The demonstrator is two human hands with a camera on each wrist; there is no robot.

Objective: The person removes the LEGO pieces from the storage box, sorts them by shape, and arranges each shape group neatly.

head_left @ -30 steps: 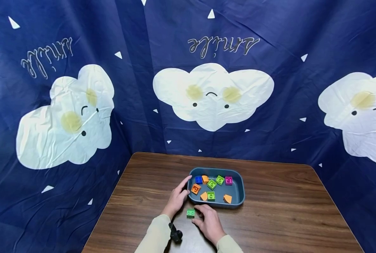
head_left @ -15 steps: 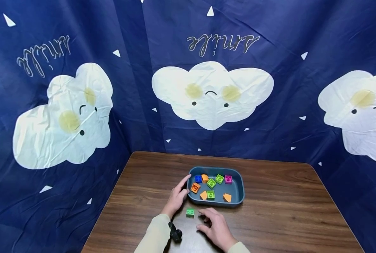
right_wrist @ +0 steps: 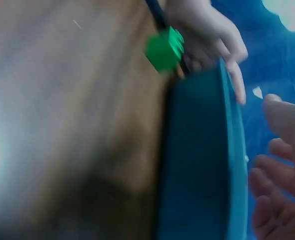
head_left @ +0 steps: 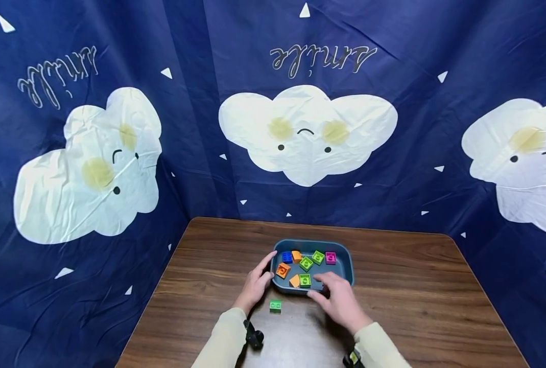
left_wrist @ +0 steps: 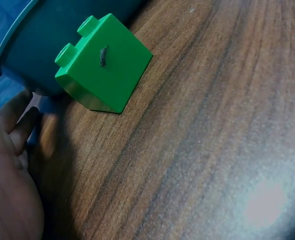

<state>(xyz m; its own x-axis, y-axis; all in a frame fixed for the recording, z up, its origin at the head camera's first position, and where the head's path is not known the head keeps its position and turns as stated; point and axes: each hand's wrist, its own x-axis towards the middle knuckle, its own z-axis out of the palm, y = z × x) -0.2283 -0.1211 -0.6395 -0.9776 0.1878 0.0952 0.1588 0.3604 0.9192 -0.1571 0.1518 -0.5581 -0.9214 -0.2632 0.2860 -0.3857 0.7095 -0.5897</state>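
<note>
My left hand (head_left: 254,286) is at the left end of a dark blue-green tray (head_left: 346,254), its index finger and thumb touching the rim. Over the tray's front right side is my right hand (head_left: 339,301), thumb and index finger apart. In the right wrist view, nothing shows between the fingers (right_wrist: 275,170) of that hand. A green toy brick (head_left: 275,306) with two studs stands on the table in front of the tray; the left wrist view shows the brick (left_wrist: 105,65) up close, touched by neither hand.
Inside the tray lie a blue brick (head_left: 287,257), a magenta brick (head_left: 330,258), lime green bricks (head_left: 305,280) and orange pieces (head_left: 283,270). The wooden table (head_left: 415,291) meets a dark blue curtain (head_left: 199,128) printed with clouds at the back and sides.
My right hand has left the green brick, moving right and then forward over the tray, where it now covers the right-hand orange piece. My left hand keeps its place at the tray.
</note>
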